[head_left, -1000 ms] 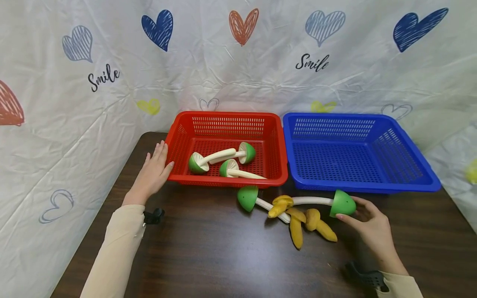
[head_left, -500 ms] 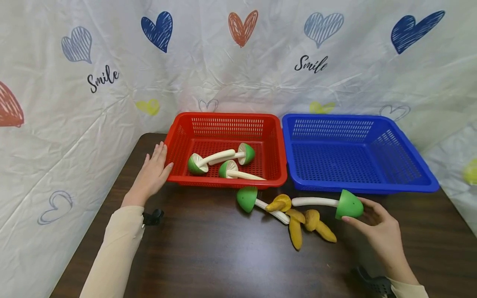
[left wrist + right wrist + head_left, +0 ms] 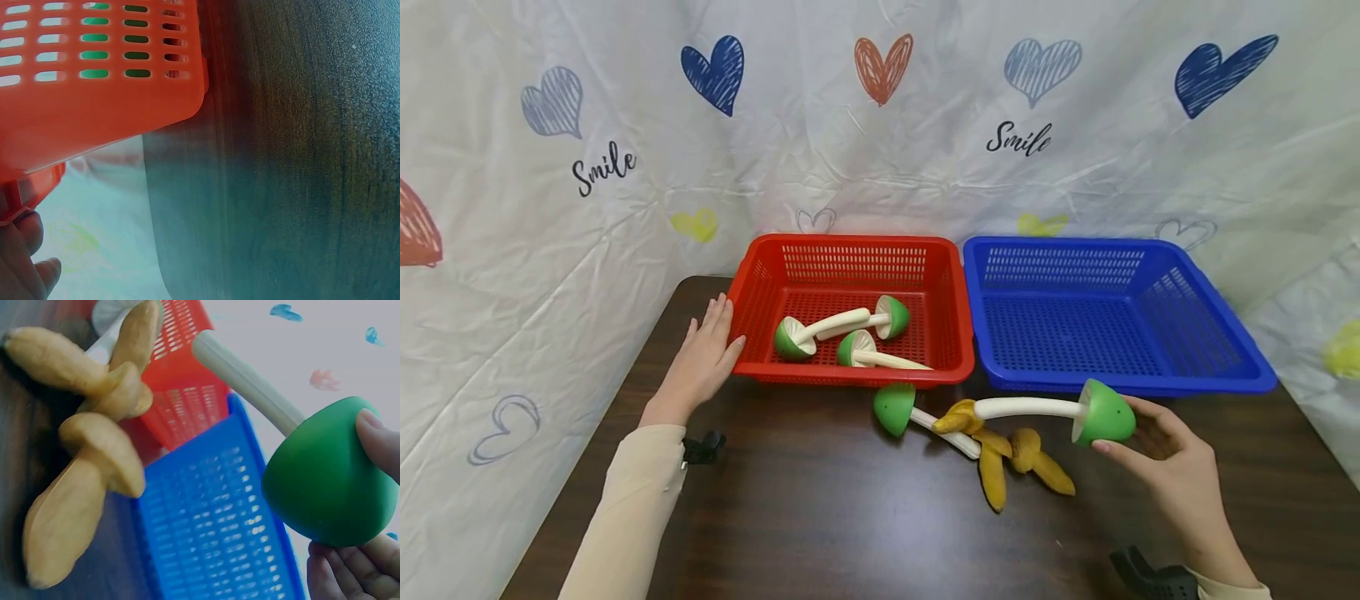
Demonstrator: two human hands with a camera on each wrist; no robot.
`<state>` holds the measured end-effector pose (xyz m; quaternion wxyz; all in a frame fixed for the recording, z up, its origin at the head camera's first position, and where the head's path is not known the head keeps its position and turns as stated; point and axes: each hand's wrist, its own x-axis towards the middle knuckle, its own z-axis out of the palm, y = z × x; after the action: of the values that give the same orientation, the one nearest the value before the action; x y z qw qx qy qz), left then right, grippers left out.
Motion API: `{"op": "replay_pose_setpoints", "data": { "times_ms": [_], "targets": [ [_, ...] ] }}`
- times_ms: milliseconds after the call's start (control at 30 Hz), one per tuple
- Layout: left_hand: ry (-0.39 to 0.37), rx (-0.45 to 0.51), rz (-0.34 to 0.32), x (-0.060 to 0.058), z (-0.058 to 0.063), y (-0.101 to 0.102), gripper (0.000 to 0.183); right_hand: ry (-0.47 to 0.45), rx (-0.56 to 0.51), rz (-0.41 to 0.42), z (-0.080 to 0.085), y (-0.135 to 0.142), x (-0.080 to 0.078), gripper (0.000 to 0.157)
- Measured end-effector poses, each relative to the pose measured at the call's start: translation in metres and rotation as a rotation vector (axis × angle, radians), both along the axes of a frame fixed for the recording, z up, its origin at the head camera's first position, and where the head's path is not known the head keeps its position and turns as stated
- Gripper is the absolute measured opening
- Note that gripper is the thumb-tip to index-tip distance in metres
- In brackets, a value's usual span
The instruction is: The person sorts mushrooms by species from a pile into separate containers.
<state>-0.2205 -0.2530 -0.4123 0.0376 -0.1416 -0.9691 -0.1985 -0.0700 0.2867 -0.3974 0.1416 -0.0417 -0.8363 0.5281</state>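
My right hand [image 3: 1180, 467] pinches a toy mushroom by its green cap [image 3: 1108, 414], thumb on one side and fingers on the other. Its long white stem [image 3: 1026, 407] points left, in front of the blue basket [image 3: 1127, 385]. The right wrist view shows the green cap [image 3: 331, 475] raised above the yellow mushrooms [image 3: 69, 512]. Straight fingers of my left hand [image 3: 696, 362] rest against the left side of the red basket [image 3: 850, 377]. Several green-capped mushrooms [image 3: 891, 360] lie inside that basket.
Another green-capped mushroom [image 3: 895, 408] lies on the dark wooden table [image 3: 850, 517] before the red basket. Several yellow mushrooms [image 3: 992, 479] are heaped by its stem, one overlapping it. A white cloth [image 3: 820, 150] printed with hearts hangs behind the baskets.
My right hand has moved right and lifted the green-capped mushroom. The yellow mushroom by its stem tip has turned. My left hand stays at the red basket.
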Motion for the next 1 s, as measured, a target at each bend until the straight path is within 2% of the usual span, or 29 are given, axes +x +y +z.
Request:
{"op": "replay_pose_setpoints", "data": {
  "times_ms": [267,467,767,1000],
  "targets": [
    [-0.024,-0.002,0.011,0.000,0.000,0.000,0.067,0.060,-0.146,0.080,0.011,-0.008,-0.008,0.060],
    [-0.020,-0.005,0.017,-0.001,0.000,0.001,0.067,0.060,-0.212,0.142,0.018,-0.017,-0.017,0.059],
    [-0.014,-0.013,0.016,-0.003,0.000,0.001,0.067,0.075,-0.138,0.172,0.024,-0.034,-0.038,0.055],
    [-0.031,-0.014,0.021,-0.002,0.001,0.000,0.068,0.065,0.007,0.167,0.028,-0.054,-0.060,0.053]
  ]
}}
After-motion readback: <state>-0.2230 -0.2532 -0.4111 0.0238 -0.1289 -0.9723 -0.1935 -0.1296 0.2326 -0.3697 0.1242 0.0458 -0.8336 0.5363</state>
